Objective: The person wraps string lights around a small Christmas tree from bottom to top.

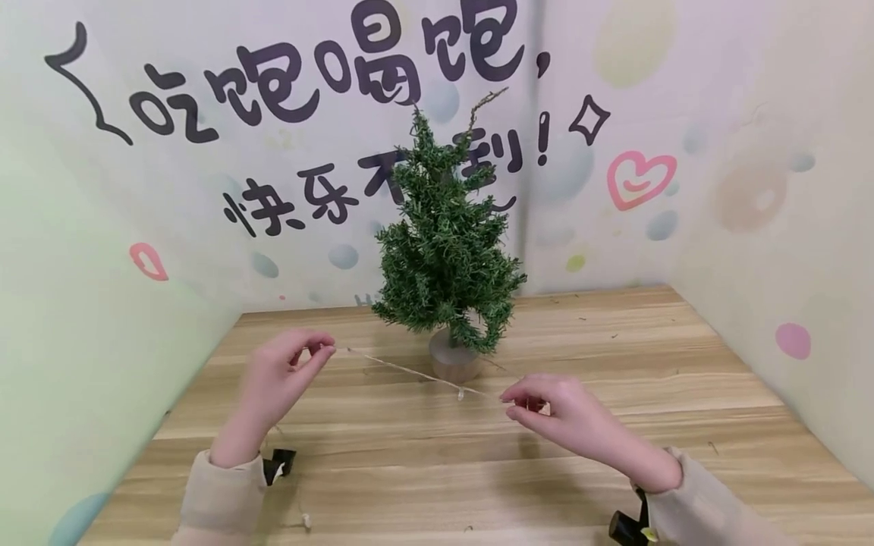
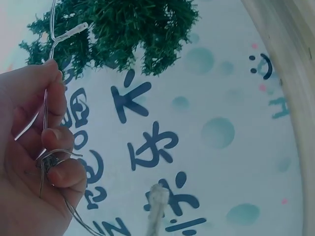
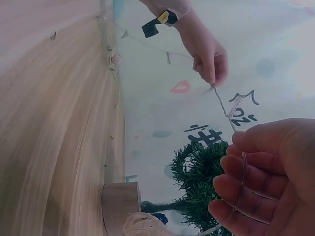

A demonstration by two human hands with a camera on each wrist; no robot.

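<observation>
A thin, clear-wired string of fairy lights [image 1: 410,370] stretches between both hands, in front of a small green artificial tree [image 1: 444,250]. My left hand [image 1: 280,375] pinches the wire between thumb and forefinger; in the left wrist view, more wire runs across its curled fingers. Just beyond that pinch a tiny clear bulb [image 2: 72,32] sticks out. On the right, my right hand [image 1: 563,413] pinches the string with thumb and forefinger, while its other fingers [image 3: 251,189] are loosely bent. Another small bulb [image 1: 460,393] hangs near this hand. The tree's round wooden base [image 1: 452,362] stands behind the wire.
More light string trails below the left wrist, with a bulb [image 1: 306,521] near the table's front. A pale loop of wire [image 3: 142,223] shows by the base in the right wrist view. Printed walls [image 1: 771,250] enclose the wooden table [image 1: 382,478] at the back and sides.
</observation>
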